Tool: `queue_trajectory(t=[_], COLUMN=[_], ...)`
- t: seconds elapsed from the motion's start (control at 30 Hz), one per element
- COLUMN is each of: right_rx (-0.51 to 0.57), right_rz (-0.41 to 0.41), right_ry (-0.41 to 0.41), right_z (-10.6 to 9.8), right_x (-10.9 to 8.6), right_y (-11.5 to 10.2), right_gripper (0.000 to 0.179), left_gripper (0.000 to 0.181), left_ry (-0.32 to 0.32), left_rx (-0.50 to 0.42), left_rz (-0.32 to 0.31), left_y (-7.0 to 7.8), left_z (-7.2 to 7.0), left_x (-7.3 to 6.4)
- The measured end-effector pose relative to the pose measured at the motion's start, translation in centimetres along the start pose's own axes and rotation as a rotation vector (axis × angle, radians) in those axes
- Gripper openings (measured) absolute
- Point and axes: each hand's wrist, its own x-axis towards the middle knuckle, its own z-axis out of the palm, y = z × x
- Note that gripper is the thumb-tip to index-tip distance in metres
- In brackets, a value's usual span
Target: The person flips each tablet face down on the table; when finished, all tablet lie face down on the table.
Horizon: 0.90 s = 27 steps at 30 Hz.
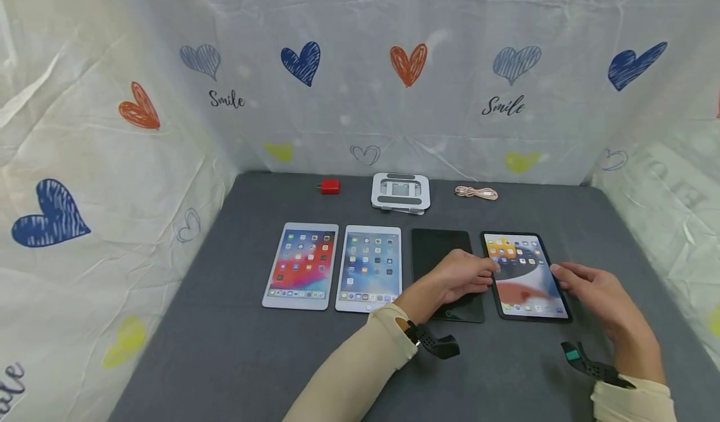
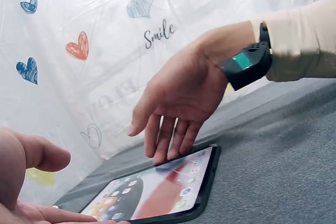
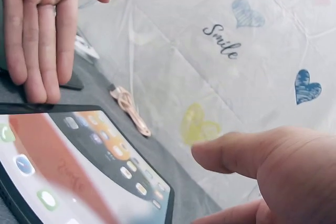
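A lit tablet with a black edge [image 1: 529,284] lies face up at the right end of a row of tablets. At its left long side is my left hand [image 1: 458,275], fingertips right at the edge. In the right wrist view the fingers of the left hand [image 3: 42,40] are straight and its thumb stands apart. My right hand [image 1: 602,294] is at the opposite long side, with its fingers [image 2: 168,135] extended down beside the edge. Below my left hand lies a dark-screened black tablet [image 1: 439,244], partly hidden by that hand.
Two white tablets with lit screens, one red [image 1: 300,266] and one blue [image 1: 371,262], lie to the left. Along the back sit a red charger plug [image 1: 330,187], a folded silver stand [image 1: 400,192] and a bundled pinkish cable [image 1: 476,192]. A heart-printed sheet [image 1: 360,115] walls the grey table.
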Motion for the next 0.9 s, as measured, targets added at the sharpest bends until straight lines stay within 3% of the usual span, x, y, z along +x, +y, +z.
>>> queue_trajectory(t=[0.27, 0.4, 0.53, 0.73, 0.9], right_rx=[0.075, 0.089, 0.081, 0.086, 0.103], right_rz=[0.107, 0.121, 0.085, 0.048, 0.005], right_ry=[-0.068, -0.115, -0.136, -0.103, -0.031], right_z=[-1.3, -2.0, -3.0, -4.0, -4.4], right_x=[1.0, 1.2, 1.3, 0.9, 0.0], right_y=[0.8, 1.2, 1.5, 1.1, -0.2], right_gripper=[0.098, 0.099, 0.094, 0.09, 0.09], left_gripper=[0.035, 0.039, 0.05, 0.053, 0.049], left_ry=[-0.028, -0.092, -0.177, -0.206, -0.223], left_rx=[-0.055, -0.069, -0.076, 0.039, 0.067], left_rz=[0.0, -0.01, -0.015, 0.029, 0.093], left_y=[-1.5, -2.1, -2.4, -1.3, 0.8], left_z=[2.1, 2.6, 2.0, 0.8, 0.4], left_x=[0.6, 1.0, 1.3, 0.6, -0.5])
